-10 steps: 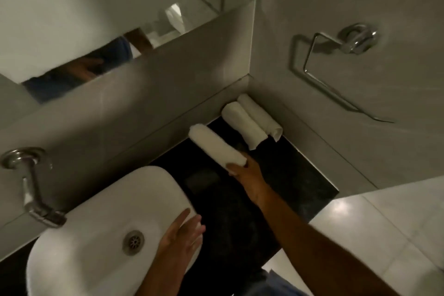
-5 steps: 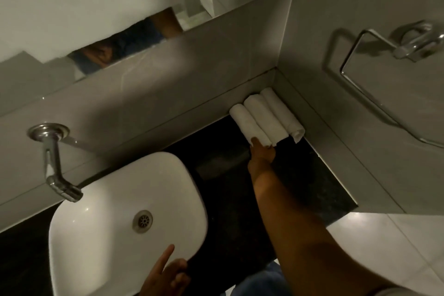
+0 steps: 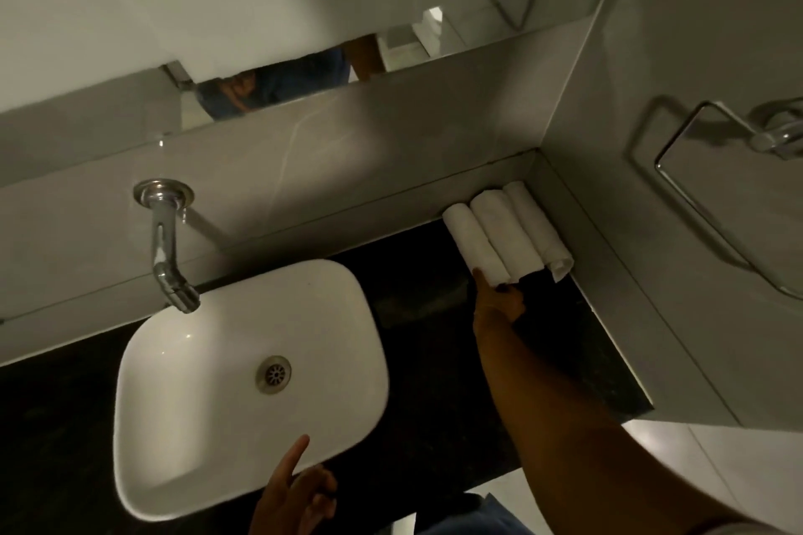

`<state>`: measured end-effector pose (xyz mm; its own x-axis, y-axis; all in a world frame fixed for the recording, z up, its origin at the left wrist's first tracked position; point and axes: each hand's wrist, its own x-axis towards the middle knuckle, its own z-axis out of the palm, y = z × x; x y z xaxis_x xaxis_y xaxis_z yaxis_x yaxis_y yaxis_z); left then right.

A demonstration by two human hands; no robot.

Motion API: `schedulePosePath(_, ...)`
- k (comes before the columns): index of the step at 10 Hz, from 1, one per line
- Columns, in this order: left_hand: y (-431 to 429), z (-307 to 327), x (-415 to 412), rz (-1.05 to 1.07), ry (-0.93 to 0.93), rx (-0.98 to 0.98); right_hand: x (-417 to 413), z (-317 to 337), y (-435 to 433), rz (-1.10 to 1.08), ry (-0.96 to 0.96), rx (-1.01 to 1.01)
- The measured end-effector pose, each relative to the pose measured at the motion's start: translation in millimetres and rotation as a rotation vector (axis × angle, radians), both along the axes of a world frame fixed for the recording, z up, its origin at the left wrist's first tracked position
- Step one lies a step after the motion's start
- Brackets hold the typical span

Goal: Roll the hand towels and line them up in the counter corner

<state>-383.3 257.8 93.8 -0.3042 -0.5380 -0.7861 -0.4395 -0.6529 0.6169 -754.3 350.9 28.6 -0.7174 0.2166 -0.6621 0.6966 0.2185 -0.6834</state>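
The dark table (image 3: 434,382) fills the lower middle of the view; its left part sinks into shadow and its near edge is cut off by the frame bottom. The white basin (image 3: 208,382) sits on it and serves as the landmark here. Behind the basin a grey tiled wall rises to a mirror (image 3: 434,39), where only a dim, partial reflection of the person shows. A chrome tap (image 3: 167,248) comes out of the wall just behind the basin's far left corner and ends over its rim. Far to the right of the basin, on the side wall, a chrome towel ring (image 3: 712,191) is cut off by the right frame edge.

The right forearm reaches from the bottom right, past the basin's right side, toward the far corner. The right hand (image 3: 499,300) lies low with fingers stretched forward, fingertips touching the near end of the leftmost roll. Its grip is loose, not closed around anything; the fingers are dark and hard to separate.

Three rolled hand towels (image 3: 504,230) lie side by side, touching, well to the right of and behind the basin, tucked into the wall corner.

The left hand (image 3: 295,495) hovers at the basin's near rim, index finger extended, other fingers curled, holding nothing; its wrist is cut off below.
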Motion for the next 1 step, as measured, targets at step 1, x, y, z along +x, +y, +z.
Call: schedulePosePath(1, 3.2, 16.1, 16.2, -0.124, 0.106, -0.185, 24.3, 3.9, 8.6, -0.006, 0.011, 0.041)
